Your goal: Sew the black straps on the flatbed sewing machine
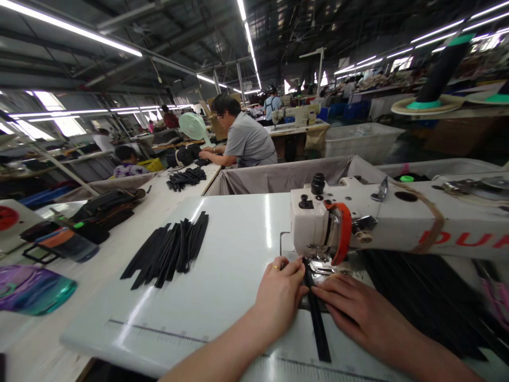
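Observation:
A narrow black fabric strip (319, 329) runs from under the presser foot of a white sewing machine (318, 223) toward me, its near end lying flat on the table. My left hand (280, 292) is closed on the strip's left edge close to the needle area, thumb and fingers pressed together. From the other side, my right hand (356, 307) has its fingers drawn together, the tips pinching the strip's right edge beside the metal plate. Left of the machine lies a loose pile of black strips (169, 252). Longer black strips (421, 297) lie beneath the machine's arm.
A purple and teal bottle (35, 289) and a dark-handled jug (67, 244) stand at the left. Behind the table is a cloth-lined bin (274, 178). A co-worker in a grey shirt (252, 138) handles black pieces beyond it. Thread cones (441, 79) stand upper right.

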A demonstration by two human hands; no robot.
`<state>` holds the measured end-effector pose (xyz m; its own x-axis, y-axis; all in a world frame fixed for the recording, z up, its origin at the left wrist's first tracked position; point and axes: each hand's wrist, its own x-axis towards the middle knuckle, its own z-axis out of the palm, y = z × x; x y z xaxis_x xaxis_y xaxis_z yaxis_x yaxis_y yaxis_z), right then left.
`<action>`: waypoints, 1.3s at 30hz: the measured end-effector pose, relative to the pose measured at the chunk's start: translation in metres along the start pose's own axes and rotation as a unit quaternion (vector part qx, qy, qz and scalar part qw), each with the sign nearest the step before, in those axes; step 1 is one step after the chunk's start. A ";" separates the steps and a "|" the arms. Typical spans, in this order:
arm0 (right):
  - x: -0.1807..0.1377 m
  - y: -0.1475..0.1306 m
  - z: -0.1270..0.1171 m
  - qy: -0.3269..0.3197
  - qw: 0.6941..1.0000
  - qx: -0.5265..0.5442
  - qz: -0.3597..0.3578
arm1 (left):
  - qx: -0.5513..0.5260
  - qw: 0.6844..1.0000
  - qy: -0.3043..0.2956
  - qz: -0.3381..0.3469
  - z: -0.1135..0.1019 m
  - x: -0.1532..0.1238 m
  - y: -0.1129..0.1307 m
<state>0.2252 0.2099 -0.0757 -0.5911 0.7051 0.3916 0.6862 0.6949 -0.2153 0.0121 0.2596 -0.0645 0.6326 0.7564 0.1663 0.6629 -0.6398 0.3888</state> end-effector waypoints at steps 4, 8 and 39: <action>0.001 -0.002 -0.002 -0.004 1.000 -0.001 0.005 | 0.016 1.000 -0.016 -0.019 -0.001 0.003 0.003; -0.002 -0.005 -0.003 -0.011 1.000 0.008 -0.008 | 0.006 1.000 -0.020 -0.014 -0.001 0.001 0.004; 0.009 0.001 0.005 0.024 0.998 -0.029 0.051 | -0.033 0.999 0.034 0.012 0.002 0.005 0.003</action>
<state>0.2186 0.2178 -0.0773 -0.4966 0.7637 0.4125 0.7659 0.6092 -0.2057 0.0184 0.2611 -0.0645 0.6182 0.7498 0.2359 0.6185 -0.6492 0.4428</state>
